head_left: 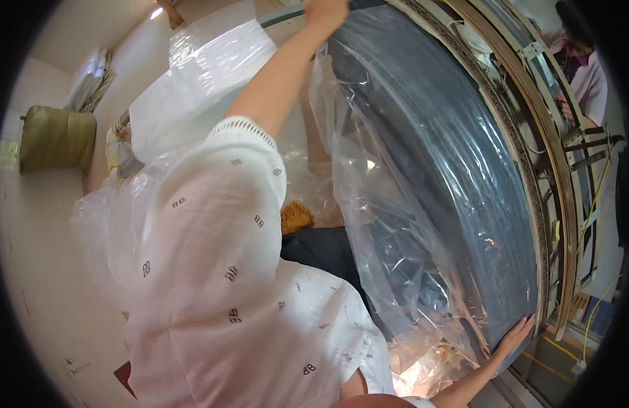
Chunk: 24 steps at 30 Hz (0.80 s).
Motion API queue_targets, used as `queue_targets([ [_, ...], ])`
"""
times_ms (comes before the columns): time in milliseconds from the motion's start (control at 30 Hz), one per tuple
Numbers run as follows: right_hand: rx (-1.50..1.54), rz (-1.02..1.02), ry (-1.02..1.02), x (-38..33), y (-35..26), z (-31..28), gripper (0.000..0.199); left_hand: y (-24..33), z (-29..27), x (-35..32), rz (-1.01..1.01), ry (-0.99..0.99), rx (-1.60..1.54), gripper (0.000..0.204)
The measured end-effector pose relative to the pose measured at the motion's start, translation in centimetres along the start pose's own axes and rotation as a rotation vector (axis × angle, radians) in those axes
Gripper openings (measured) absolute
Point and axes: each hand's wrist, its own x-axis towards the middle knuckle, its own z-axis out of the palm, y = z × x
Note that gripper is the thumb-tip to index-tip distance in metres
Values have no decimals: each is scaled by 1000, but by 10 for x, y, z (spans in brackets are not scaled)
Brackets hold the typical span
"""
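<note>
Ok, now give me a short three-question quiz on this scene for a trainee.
1. True or false: the left hand is wholly in view.
2. What colour is the bundle at the picture's left: A red, B blue, C olive green?
3. What see-through covering lies over the dark material by the right hand?
Key: 1 false, the top edge cuts it off; 2 C; 3 clear plastic.

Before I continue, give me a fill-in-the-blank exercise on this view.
Of left hand and right hand, the ____ is nearer the picture's top edge.
The patterned shirt is ____ with dark markings.
In view, the brown rail lies to the ____ of the clear plastic sheet.
Missing: left; white; right.
</note>
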Motion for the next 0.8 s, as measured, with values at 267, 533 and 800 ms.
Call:
queue_targets([
  [267, 19, 41, -31, 4, 10, -2, 49, -184, -47, -135, -612, -109, 574, 30],
  [533, -199, 47, 75, 60, 29, -19, 48, -254, -108, -139, -765, -113, -165, 14],
  [800, 883, -332, -224, 2, -400, -50, 37, -194, -197, -160, -949, 102, -1392, 16],
])
